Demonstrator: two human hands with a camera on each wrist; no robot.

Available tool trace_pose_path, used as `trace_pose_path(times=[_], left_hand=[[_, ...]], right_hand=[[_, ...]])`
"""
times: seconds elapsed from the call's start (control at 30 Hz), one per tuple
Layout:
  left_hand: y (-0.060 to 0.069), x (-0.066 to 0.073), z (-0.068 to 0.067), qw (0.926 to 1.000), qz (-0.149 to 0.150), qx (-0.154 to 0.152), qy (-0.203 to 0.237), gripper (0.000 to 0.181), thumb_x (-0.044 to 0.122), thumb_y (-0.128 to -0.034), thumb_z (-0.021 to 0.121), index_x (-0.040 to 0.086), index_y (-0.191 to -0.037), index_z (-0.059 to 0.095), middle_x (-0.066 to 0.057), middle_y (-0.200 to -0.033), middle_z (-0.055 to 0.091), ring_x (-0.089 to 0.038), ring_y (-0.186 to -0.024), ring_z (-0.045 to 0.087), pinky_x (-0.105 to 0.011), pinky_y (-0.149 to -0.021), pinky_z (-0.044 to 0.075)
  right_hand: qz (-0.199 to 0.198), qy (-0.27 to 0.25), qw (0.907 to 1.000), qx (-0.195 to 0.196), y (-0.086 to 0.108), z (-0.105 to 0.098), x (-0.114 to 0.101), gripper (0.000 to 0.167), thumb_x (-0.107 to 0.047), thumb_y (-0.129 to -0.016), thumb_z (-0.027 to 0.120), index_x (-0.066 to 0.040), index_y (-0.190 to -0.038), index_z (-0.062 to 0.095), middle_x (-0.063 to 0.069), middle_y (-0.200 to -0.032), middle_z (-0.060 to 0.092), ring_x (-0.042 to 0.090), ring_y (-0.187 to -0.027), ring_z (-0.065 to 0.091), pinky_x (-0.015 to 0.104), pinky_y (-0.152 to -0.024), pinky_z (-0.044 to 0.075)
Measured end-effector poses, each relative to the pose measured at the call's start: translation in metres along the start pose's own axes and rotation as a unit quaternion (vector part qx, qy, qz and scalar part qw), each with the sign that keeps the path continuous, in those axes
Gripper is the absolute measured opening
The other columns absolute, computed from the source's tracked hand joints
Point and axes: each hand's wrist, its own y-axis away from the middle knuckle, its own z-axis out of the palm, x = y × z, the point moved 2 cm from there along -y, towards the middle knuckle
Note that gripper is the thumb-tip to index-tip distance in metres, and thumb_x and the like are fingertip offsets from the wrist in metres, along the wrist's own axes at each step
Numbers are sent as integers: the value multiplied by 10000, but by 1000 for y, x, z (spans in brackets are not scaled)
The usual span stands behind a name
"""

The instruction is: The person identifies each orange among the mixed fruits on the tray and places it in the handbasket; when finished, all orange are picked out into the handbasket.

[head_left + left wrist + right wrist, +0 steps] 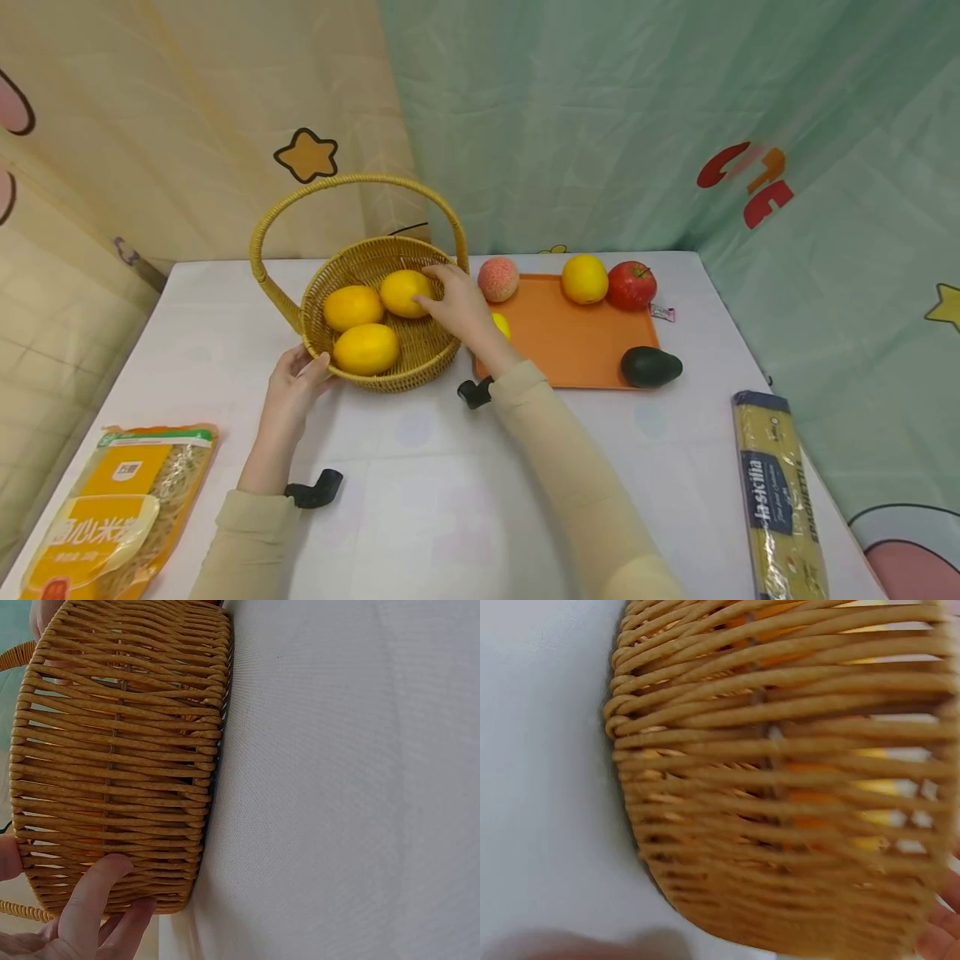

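Note:
A wicker basket (397, 382) with a tall handle holds several yellow lemon-like fruits. My left hand (294, 379) grips its front left rim, thumb at the rim and fingers against the woven side (120, 772), as the left wrist view shows. Inside the basket, my right hand (461, 307) has its thumb and fingers around the right side of the rear fruit (406, 293). Two more fruits, one at the left (353, 308) and one at the front (367, 349), lie beside it. The right wrist view shows mostly blurred weave (780, 787), with fingertips (941, 930) at its right edge.
Right of the basket lies an orange tray (585, 346) with a peach (498, 279), a yellow fruit (585, 279), a red apple (632, 286) and an avocado (650, 367) at its edges. A noodle bag (123, 508) lies front left, a spaghetti pack (776, 492) at the right.

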Motion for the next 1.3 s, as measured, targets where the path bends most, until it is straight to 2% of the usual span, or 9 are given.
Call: trace_pose_path(times=[0.1,0.2,0.33,0.5,0.67,1.03,1.13,1.3], left_hand=[[0,0,0,10000,-15,0,-33,682,273,-1034,487,21,-1561,135,-184,-1613,206,-331,-1404,394,-351,-1087,429],[0,0,0,10000,-6,-21,-23,685,272,-1034,487,21,-1562,130,-187,-1614,200,-336,-1405,391,-358,-1090,430],[-1,0,-1,10000,-28,-40,6,688,264,-1035,485,27,-1567,119,-190,-1617,184,-342,-1408,384,-339,-1082,439],[-1,0,-3,10000,-39,-25,-40,688,262,-1036,484,26,-1567,116,-191,-1618,182,-347,-1408,386,-321,-1066,441],[-1,0,-2,10000,-56,-38,-6,689,257,-1035,487,25,-1566,115,-189,-1618,182,-348,-1413,381,-340,-1078,428],[-1,0,-1,10000,-36,-70,29,688,253,-1032,492,22,-1564,122,-182,-1622,179,-353,-1412,375,-319,-1067,431],[-1,0,-1,10000,-35,-61,12,688,254,-1031,493,22,-1564,124,-181,-1622,179,-353,-1410,376,-318,-1064,431],[-1,0,-1,10000,-49,-66,39,689,250,-1031,494,21,-1564,121,-180,-1624,173,-349,-1419,369,-326,-1076,427]], right_hand=[[-130,-262,9994,210,9,-9,5,436,-308,-946,668,-104,-1327,608,67,-1346,611,232,-1286,541,363,-1119,461],[-223,-778,9955,488,18,-19,12,380,-278,-952,663,-81,-1276,642,76,-1271,655,228,-1205,595,361,-1053,518],[-306,-1520,9837,909,28,-33,23,309,-197,-939,681,-31,-1199,678,115,-1158,699,242,-1069,668,366,-944,589],[-282,-1835,9738,1312,37,-52,39,269,-145,-930,683,2,-1155,691,132,-1118,706,249,-1033,685,339,-920,602],[12,-1807,9703,1608,46,-73,58,272,-170,-931,685,-18,-1156,690,131,-1130,711,256,-1050,674,368,-948,590],[899,-1315,9585,2365,55,-116,105,297,-211,-921,704,-28,-1156,691,140,-1174,696,277,-1108,643,426,-995,563],[1192,-1146,9583,2333,54,-123,118,358,-211,-921,705,-25,-1222,654,146,-1244,664,293,-1175,600,445,-1055,520],[1724,-613,9622,2018,50,-127,136,535,-281,-915,711,-37,-1362,550,154,-1386,554,323,-1276,490,455,-1137,431]])
